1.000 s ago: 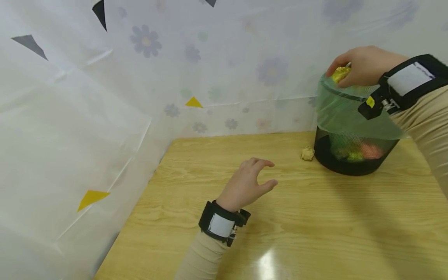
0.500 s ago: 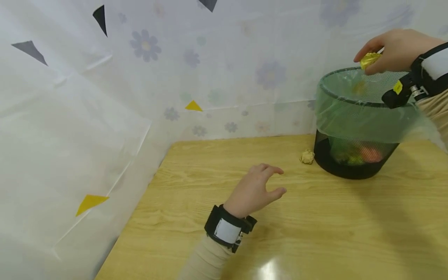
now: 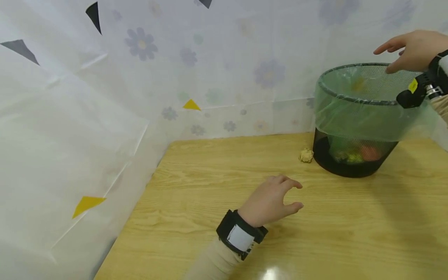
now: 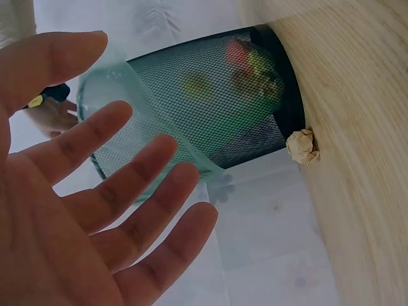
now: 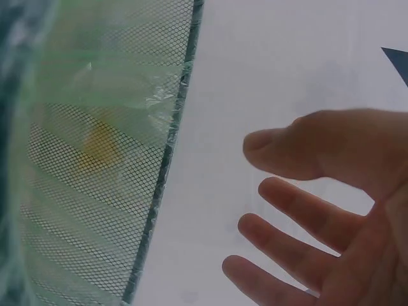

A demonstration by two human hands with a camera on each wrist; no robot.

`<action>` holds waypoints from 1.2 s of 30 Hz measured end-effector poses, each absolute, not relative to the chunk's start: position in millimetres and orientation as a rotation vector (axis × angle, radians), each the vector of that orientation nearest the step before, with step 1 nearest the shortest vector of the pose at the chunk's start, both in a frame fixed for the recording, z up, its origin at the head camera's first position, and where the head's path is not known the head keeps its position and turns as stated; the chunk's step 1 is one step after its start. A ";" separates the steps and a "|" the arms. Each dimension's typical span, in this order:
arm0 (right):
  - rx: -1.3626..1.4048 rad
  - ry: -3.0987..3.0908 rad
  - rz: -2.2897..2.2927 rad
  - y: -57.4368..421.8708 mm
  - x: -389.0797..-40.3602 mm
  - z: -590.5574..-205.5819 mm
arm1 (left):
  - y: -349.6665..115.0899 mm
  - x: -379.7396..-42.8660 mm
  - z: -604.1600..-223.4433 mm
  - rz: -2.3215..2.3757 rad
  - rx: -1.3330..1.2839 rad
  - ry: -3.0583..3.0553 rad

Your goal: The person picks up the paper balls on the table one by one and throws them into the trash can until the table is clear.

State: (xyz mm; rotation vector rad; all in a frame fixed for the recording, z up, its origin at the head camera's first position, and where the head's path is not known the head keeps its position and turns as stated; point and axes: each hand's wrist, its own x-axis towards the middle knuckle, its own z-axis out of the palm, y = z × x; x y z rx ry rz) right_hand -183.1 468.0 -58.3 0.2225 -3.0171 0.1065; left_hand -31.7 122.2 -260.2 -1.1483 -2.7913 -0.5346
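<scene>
At the back right of the head view stands a black mesh wastebasket, lined with a green plastic bag folded over its rim. My right hand hovers over the rim, fingers spread and holding nothing. Through the mesh, red and yellow-green crumpled balls show at the bottom. A blurred yellowish spot appears higher inside in the left wrist view. A tan crumpled paper ball lies on the table beside the basket's base. My left hand hangs over the table, empty, with fingers apart.
The wood-grain table meets a flowered white sheet along its back edge. Another pale sheet borders the left side. Yellow and dark triangles mark the sheets.
My right hand drew up and right from the basket's mouth and let go of a shiny yellow crumpled ball. The left hand drifted right and slightly nearer.
</scene>
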 end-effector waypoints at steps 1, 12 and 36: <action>0.229 -3.011 0.113 466.9 -183.0 -58.0 | 122.5 -31.4 -260.8 -0.529 -1.148 -2.793; 0.414 -2.903 0.023 433.2 -175.0 -46.2 | 107.9 -33.1 -253.5 -0.614 -1.069 -2.762; 0.819 -3.076 0.291 336.5 -156.4 -98.5 | 61.7 -40.0 -255.3 -0.852 -0.778 -2.792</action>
